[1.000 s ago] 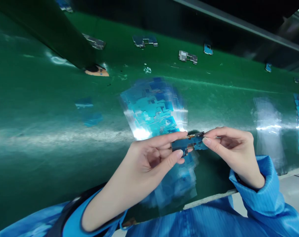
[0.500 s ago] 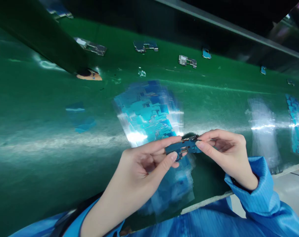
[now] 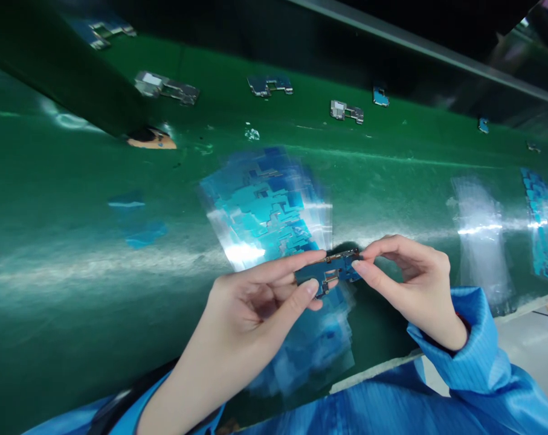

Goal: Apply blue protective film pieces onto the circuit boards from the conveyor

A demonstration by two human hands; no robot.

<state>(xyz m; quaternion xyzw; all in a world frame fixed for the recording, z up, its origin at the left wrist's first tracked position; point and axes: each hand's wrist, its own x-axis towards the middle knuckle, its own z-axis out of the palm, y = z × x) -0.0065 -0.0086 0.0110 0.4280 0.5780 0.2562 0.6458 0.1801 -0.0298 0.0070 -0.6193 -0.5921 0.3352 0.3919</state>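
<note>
Circuit board (image 3: 310, 272), held above the near part of the film fan (image 3: 260, 205), clamped by the left hand (image 3: 241, 314) and pinched at its other end by the right hand (image 3: 414, 272), not laid down. Beyond the fan, loose boards (image 3: 339, 111) spaced apart below the dark ledge (image 3: 328, 57); to its left, a broad green stretch with blue scraps (image 3: 147, 234); nearer the body, the bench edge (image 3: 377, 373), close to the sleeves.

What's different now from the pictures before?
The view has shifted a bit, so more of the silvery board shows beside the dark post. Nothing was picked up or let go. The left hand and right hand still hold the blue board, and the blue sheets lie where they were.
</note>
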